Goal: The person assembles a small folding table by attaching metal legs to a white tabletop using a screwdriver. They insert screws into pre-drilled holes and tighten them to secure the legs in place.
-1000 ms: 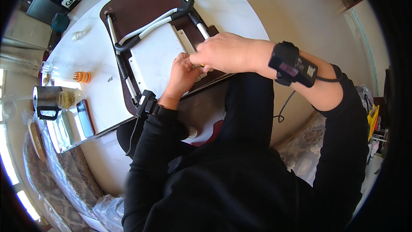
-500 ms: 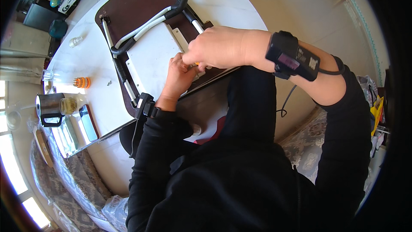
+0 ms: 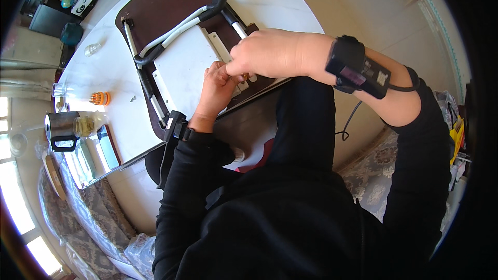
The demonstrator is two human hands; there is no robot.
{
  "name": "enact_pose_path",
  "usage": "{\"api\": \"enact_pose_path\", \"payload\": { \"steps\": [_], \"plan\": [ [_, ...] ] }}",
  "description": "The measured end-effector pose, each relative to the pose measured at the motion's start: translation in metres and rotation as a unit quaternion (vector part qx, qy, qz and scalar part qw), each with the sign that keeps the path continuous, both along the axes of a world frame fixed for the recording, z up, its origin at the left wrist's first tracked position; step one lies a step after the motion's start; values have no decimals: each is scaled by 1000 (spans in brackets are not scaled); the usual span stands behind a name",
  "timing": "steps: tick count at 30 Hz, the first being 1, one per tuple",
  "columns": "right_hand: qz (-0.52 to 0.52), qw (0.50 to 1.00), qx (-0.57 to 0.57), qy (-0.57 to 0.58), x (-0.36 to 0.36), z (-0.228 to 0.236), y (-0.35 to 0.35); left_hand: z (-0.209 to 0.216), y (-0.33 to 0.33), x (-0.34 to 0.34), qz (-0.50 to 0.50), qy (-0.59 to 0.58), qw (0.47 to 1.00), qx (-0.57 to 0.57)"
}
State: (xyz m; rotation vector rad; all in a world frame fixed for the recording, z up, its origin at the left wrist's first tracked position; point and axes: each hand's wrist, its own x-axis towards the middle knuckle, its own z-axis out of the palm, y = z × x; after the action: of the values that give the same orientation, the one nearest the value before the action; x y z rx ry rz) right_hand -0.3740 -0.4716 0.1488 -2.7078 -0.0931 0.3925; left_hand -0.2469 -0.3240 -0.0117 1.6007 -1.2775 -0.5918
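A dark brown folding lap table lies underside up on the white table, its white tubular legs with black sleeves folded over it. A white panel sits in the middle of its underside. At that panel's near right corner, my two hands meet. My right hand bends down, fingers closed around a small tool with an orange part, mostly hidden by the fingers. Touching it, my left hand has thumb and fingers pinched together; whatever is between them is hidden.
On the white table to the left are an orange bit holder, a small clear bottle, a kettle, a glass jar and a phone. A patterned sofa stands at lower left.
My right hand has shifted slightly to the right and its wrist has turned a little. The left hand stays pinched at nearly the same spot. The lap table has not moved.
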Motion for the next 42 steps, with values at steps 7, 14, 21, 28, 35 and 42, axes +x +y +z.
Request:
{"api": "enact_pose_path", "payload": {
  "steps": [7, 14, 21, 28, 35, 42],
  "plan": [
    [-3, 996, -49, -79, -4, -7, 14, 11, 5, -5, 19, 85, 996, 12],
    [-22, 999, 23, 20, 6, -4, 7, 11, 2, 0, -51, 87, 994, 36],
    [-13, 994, -73, -80, -5, -10, 10, 3, 0, 1, -37, 14, 999, 35],
    [92, 985, -51, -136, -10, -15, -2, 12, 2, -6, 26, -60, 997, 33],
    [-77, 996, -22, -28, -2, -6, 10, 6, 1, -1, 9, 45, 998, 31],
    [20, 995, -19, -99, -4, -9, 7, 8, 7, 2, -40, -15, 999, -21]
  ]
}}
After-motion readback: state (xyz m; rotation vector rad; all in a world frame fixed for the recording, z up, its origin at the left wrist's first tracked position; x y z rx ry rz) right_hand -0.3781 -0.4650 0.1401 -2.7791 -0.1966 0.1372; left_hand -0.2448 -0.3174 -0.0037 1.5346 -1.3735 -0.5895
